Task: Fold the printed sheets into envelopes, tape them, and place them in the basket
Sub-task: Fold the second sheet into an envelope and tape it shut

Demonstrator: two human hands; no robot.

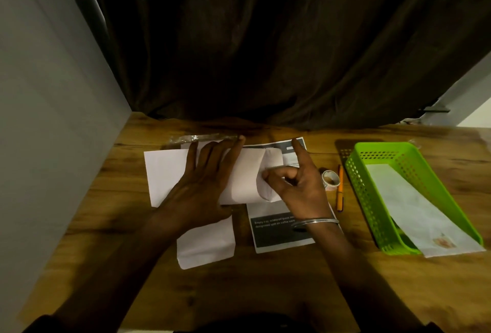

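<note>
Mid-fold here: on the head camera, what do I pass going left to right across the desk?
white sheet → left hand, pressing flat → half-folded sheet → right hand, pinching its flap → tape roll → orange pen → green basket, holding a finished envelope

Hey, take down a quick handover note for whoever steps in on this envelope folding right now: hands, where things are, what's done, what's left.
Left hand presses flat on the folded sheet at mid-table; right hand pinches its curled right end flap.
Tape roll and orange pen lie between the sheet and the green basket at right.
A printed sheet lies under the work; more white paper sits nearer.
Done: one envelope lies in the basket, overhanging its near rim.
Left: finish this fold, tape it, basket it, then fold the remaining sheets.
</note>
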